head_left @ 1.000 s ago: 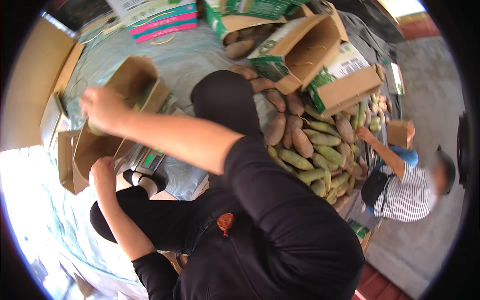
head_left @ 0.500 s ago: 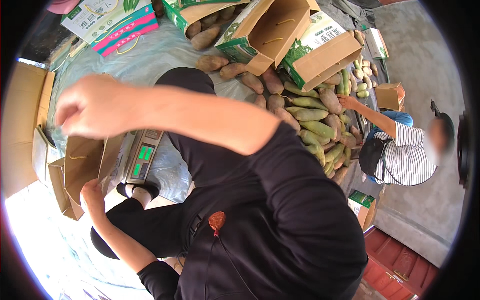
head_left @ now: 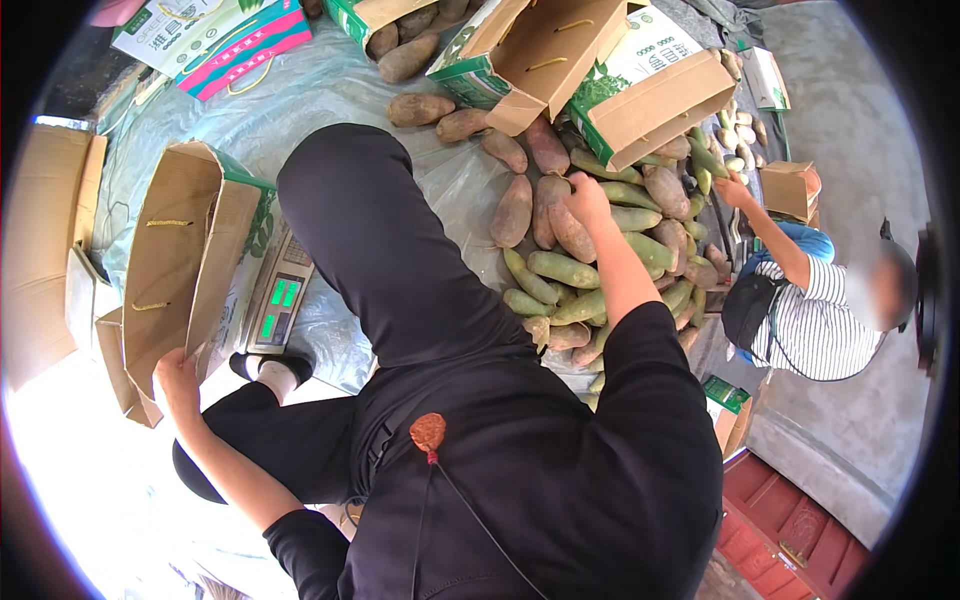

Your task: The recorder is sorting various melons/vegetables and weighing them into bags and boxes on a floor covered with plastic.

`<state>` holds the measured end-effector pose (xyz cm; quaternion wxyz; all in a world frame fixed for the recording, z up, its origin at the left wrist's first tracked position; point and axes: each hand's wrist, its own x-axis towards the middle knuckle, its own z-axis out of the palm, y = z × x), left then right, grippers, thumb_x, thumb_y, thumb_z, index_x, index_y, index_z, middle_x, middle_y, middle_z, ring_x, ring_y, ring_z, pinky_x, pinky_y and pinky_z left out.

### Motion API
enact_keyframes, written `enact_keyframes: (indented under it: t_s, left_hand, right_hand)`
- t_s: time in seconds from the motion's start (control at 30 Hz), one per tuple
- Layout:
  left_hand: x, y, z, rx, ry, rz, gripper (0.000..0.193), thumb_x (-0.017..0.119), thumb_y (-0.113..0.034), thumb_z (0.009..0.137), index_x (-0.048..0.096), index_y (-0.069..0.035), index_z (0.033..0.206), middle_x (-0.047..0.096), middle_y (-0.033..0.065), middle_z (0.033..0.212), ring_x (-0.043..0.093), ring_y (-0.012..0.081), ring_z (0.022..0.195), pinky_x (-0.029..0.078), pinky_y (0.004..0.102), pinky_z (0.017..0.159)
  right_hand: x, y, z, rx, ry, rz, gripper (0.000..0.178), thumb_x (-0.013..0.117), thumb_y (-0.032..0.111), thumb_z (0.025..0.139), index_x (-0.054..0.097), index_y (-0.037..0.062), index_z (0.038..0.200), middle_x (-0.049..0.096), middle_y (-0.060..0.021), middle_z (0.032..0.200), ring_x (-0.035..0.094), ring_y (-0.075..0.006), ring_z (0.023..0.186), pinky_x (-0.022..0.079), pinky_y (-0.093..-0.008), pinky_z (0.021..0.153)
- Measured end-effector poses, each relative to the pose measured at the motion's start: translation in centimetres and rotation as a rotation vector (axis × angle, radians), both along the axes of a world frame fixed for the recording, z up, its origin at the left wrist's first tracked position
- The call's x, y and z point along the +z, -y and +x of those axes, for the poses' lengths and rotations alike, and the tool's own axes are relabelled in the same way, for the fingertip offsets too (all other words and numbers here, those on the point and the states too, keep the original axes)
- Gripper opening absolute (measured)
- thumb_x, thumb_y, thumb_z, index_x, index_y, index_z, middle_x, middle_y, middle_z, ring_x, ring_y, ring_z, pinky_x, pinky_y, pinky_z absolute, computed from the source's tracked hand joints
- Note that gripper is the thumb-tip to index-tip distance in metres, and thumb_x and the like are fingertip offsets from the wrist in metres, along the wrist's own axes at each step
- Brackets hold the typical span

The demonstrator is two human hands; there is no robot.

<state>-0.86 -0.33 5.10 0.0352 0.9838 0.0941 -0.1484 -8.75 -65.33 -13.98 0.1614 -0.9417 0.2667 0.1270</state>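
Observation:
An upright cardboard carton [head_left: 165,255] with yellow cord handles stands at the left, on or against a weighing scale [head_left: 275,305] with green lit digits. My left hand [head_left: 178,380] is closed on the carton's near edge. To the right lies a heap of long green radishes [head_left: 563,269] and reddish-brown root vegetables [head_left: 513,212]. My right hand [head_left: 588,200] has its fingers curled at the top end of one reddish-brown root vegetable [head_left: 573,238], partly hiding that end.
Open cartons [head_left: 555,65] lie tipped beyond the heap, beside a white-and-green carton [head_left: 655,100]. On the right a co-worker in a striped shirt [head_left: 815,325] holds a green radish [head_left: 708,155]. Plastic sheeting [head_left: 330,85] covers the ground.
My right hand has swung from above the carton across to the heap on the right. My left hand stays at the carton's edge. The co-worker's hand has lifted with a green radish.

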Motion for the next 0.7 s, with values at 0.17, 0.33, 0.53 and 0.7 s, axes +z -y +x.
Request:
enact_keyframes:
  t_s: [0.17, 0.33, 0.53, 0.7]
  left_hand:
    - [0.0, -0.6, -0.9, 0.017, 0.070, 0.009, 0.012, 0.060, -0.009, 0.073, 0.063, 0.001, 0.078, 0.056, 0.0206, 0.066, 0.056, 0.0344, 0.062, 0.043, 0.0410, 0.061]
    - [-0.6, -0.8, -0.9, -0.026, 0.018, 0.142, 0.011, 0.057, -0.011, 0.072, 0.059, 0.001, 0.073, 0.057, 0.0212, 0.072, 0.058, 0.0376, 0.070, 0.044, 0.0438, 0.064]
    - [0.4, 0.6, -1.0, -0.003, 0.021, 0.156, 0.011, 0.055, -0.011, 0.075, 0.063, -0.003, 0.076, 0.062, 0.0184, 0.080, 0.061, 0.0376, 0.082, 0.048, 0.0451, 0.072]
    - [0.4, 0.5, -1.4, 0.008, 0.028, 0.178, 0.010, 0.056, -0.010, 0.076, 0.065, -0.005, 0.075, 0.063, 0.0165, 0.078, 0.062, 0.0359, 0.080, 0.049, 0.0441, 0.071]
  right_hand:
    - [-1.1, -2.5, -2.9, -0.177, -0.229, -0.092, 0.051, 0.062, 0.035, 0.078, 0.051, 0.0130, 0.123, 0.053, -0.0128, 0.126, 0.047, -0.0345, 0.119, 0.043, -0.0494, 0.093]
    - [-2.4, -3.5, -2.4, -0.122, -0.449, -0.233, 0.051, 0.055, 0.040, 0.083, 0.050, 0.0122, 0.124, 0.052, -0.0123, 0.127, 0.047, -0.0336, 0.120, 0.041, -0.0483, 0.097]
    - [-1.2, -5.1, -2.9, 0.025, -0.512, -0.290, 0.057, 0.073, 0.023, 0.070, 0.048, 0.0165, 0.120, 0.047, -0.0072, 0.127, 0.044, -0.0312, 0.121, 0.044, -0.0480, 0.094]
    - [-2.4, -5.7, -4.4, 0.093, -0.446, -0.280, 0.058, 0.073, 0.023, 0.069, 0.048, 0.0179, 0.120, 0.049, -0.0067, 0.124, 0.045, -0.0293, 0.120, 0.044, -0.0485, 0.093]
